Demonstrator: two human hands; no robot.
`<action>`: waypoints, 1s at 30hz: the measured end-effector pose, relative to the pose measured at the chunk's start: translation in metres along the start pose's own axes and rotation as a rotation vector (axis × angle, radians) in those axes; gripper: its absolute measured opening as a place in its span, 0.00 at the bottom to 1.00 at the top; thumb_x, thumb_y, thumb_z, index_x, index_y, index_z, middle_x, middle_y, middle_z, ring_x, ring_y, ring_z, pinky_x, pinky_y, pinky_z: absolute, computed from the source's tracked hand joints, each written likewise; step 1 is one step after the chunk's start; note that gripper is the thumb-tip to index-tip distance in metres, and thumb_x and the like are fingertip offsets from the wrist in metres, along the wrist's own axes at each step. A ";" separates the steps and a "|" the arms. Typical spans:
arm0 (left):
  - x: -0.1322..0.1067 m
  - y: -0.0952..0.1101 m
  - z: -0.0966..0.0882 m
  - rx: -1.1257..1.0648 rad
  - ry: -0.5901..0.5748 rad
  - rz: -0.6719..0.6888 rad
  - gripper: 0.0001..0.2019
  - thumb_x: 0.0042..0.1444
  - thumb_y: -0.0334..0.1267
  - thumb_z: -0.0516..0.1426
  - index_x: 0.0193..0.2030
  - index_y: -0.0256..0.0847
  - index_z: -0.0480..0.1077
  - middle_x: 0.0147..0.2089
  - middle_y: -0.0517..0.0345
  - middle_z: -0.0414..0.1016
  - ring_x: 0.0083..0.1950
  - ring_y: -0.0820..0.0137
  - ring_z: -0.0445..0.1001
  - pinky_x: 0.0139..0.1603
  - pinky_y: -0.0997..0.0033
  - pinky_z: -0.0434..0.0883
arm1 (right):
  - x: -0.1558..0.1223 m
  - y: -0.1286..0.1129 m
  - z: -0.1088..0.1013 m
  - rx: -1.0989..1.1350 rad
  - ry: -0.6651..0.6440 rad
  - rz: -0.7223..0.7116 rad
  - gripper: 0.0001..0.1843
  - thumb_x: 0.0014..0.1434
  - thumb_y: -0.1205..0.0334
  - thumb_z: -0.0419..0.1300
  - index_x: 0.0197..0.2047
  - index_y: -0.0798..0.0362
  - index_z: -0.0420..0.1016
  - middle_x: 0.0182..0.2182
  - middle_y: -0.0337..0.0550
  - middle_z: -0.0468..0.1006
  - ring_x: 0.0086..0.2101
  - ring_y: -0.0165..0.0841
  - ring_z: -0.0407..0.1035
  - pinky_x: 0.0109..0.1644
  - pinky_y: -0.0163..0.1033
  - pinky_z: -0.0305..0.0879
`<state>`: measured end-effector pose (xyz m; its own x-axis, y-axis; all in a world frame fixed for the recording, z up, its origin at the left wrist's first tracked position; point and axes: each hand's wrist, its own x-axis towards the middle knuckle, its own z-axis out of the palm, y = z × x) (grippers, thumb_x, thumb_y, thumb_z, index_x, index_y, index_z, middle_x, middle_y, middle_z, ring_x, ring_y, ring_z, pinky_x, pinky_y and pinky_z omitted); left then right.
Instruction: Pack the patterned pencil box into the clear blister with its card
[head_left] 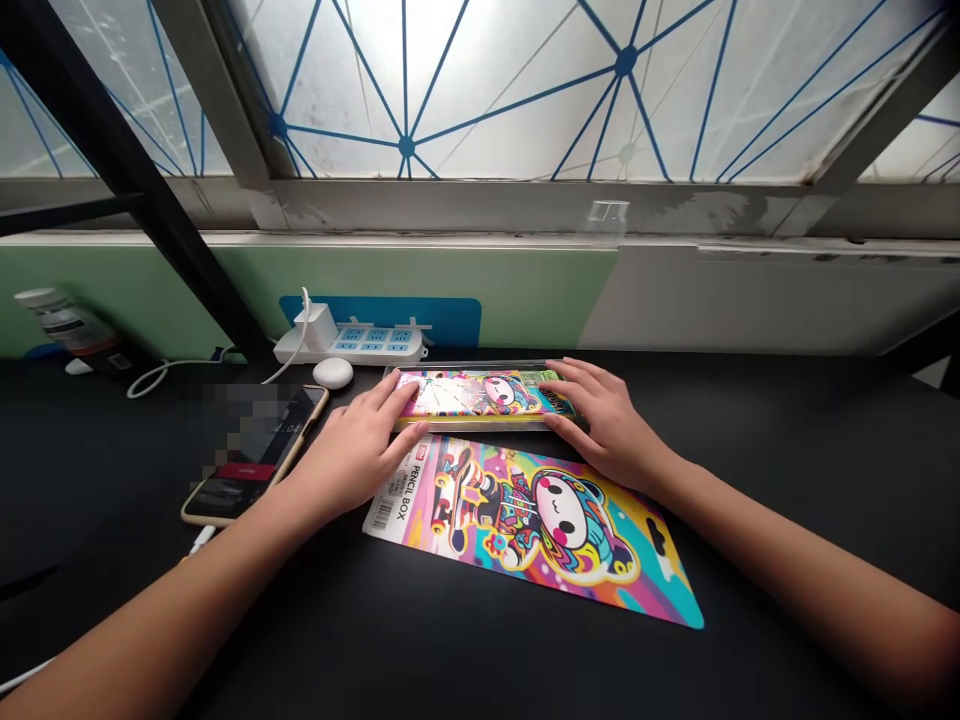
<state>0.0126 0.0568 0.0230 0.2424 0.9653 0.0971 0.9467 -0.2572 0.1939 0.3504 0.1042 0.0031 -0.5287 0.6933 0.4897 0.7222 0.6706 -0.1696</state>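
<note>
Head view: a glossy rainbow-printed cardboard pencil-box card [525,530] lay nearest, on the black desk [787,500] just below both hands. The left hand [352,450] and right hand [611,425] lay flat on opposite ends of a yellow-rimmed printed pencil box [480,393], fingers [394,392] spread wide, its contents hidden, in a clear plastic tray [480,425]. Uneven pressure could have tipped it toward the gold-rimmed smartphone [255,450] at left; a white power strip [349,345] sat beyond.

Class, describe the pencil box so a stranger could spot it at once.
Beneath the blue-lined window, a black desk holds a white power strip. Just in front lies a long, yellow-edged, cartoon-printed pencil box under both hands, unlike the flat printed card nearer the person.
</note>
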 end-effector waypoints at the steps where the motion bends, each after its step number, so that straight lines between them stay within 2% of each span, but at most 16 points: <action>1: 0.000 0.000 0.000 0.028 0.013 0.001 0.32 0.72 0.58 0.43 0.75 0.44 0.57 0.79 0.47 0.51 0.76 0.48 0.56 0.70 0.39 0.61 | 0.000 -0.006 -0.004 -0.054 0.048 -0.046 0.18 0.71 0.53 0.55 0.59 0.52 0.71 0.65 0.58 0.71 0.66 0.54 0.60 0.65 0.64 0.55; 4: -0.002 0.002 0.000 0.107 0.087 0.037 0.31 0.72 0.57 0.45 0.73 0.41 0.60 0.77 0.46 0.56 0.77 0.48 0.52 0.72 0.39 0.57 | -0.005 -0.032 -0.015 -0.091 0.147 -0.236 0.12 0.68 0.58 0.59 0.52 0.53 0.73 0.52 0.56 0.80 0.53 0.49 0.72 0.58 0.57 0.61; 6: -0.003 0.003 0.001 0.123 0.126 0.103 0.32 0.71 0.57 0.46 0.74 0.39 0.59 0.77 0.44 0.56 0.78 0.48 0.51 0.73 0.40 0.57 | -0.010 -0.054 -0.019 -0.035 0.104 -0.308 0.07 0.68 0.60 0.59 0.48 0.53 0.74 0.41 0.49 0.82 0.42 0.42 0.74 0.50 0.50 0.64; 8: -0.003 0.005 0.001 0.129 0.153 0.176 0.33 0.71 0.57 0.49 0.75 0.39 0.57 0.78 0.44 0.55 0.78 0.49 0.50 0.73 0.41 0.57 | -0.017 -0.076 -0.017 -0.006 0.006 -0.240 0.11 0.69 0.56 0.58 0.47 0.54 0.74 0.39 0.49 0.81 0.39 0.41 0.73 0.45 0.47 0.65; 11: -0.002 0.006 0.001 0.159 0.158 0.240 0.31 0.71 0.54 0.51 0.76 0.43 0.54 0.77 0.46 0.56 0.78 0.51 0.52 0.71 0.42 0.59 | -0.024 -0.097 -0.008 -0.038 -0.150 -0.042 0.24 0.69 0.45 0.57 0.54 0.57 0.74 0.43 0.54 0.79 0.41 0.46 0.72 0.45 0.50 0.67; 15: 0.001 0.003 0.003 0.220 0.114 0.270 0.23 0.74 0.45 0.47 0.73 0.48 0.60 0.76 0.45 0.58 0.76 0.55 0.57 0.66 0.46 0.67 | -0.024 -0.096 0.001 -0.100 -0.248 0.097 0.30 0.66 0.39 0.57 0.54 0.58 0.73 0.46 0.58 0.76 0.45 0.51 0.70 0.49 0.54 0.69; 19: 0.002 -0.001 0.004 0.258 0.100 0.247 0.22 0.75 0.41 0.44 0.72 0.49 0.62 0.76 0.44 0.59 0.75 0.54 0.60 0.63 0.46 0.69 | -0.019 -0.086 0.000 -0.068 -0.257 0.132 0.22 0.68 0.42 0.56 0.46 0.54 0.71 0.44 0.55 0.74 0.46 0.49 0.69 0.51 0.53 0.68; 24: -0.001 -0.002 -0.001 0.266 0.125 0.222 0.24 0.69 0.33 0.45 0.69 0.47 0.65 0.75 0.44 0.60 0.74 0.52 0.62 0.63 0.41 0.68 | -0.017 -0.087 -0.005 0.055 -0.270 0.093 0.14 0.68 0.48 0.58 0.38 0.50 0.65 0.40 0.49 0.74 0.41 0.42 0.68 0.45 0.47 0.68; 27: -0.003 0.001 -0.005 0.238 0.097 0.203 0.23 0.69 0.37 0.46 0.67 0.44 0.67 0.75 0.41 0.59 0.73 0.49 0.63 0.66 0.37 0.64 | -0.019 -0.091 -0.010 0.144 -0.267 0.059 0.14 0.67 0.49 0.59 0.37 0.49 0.63 0.33 0.43 0.74 0.32 0.37 0.67 0.36 0.41 0.65; 30: -0.003 0.007 -0.005 0.215 0.080 0.174 0.27 0.71 0.50 0.46 0.73 0.44 0.60 0.76 0.38 0.57 0.75 0.47 0.59 0.68 0.34 0.60 | -0.018 -0.087 -0.021 0.187 -0.237 0.018 0.15 0.67 0.47 0.58 0.38 0.49 0.63 0.27 0.39 0.74 0.25 0.33 0.65 0.29 0.38 0.59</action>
<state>0.0171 0.0522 0.0287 0.3954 0.8988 0.1893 0.9178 -0.3947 -0.0429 0.3066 0.0277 0.0264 -0.6222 0.7327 0.2756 0.6489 0.6797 -0.3420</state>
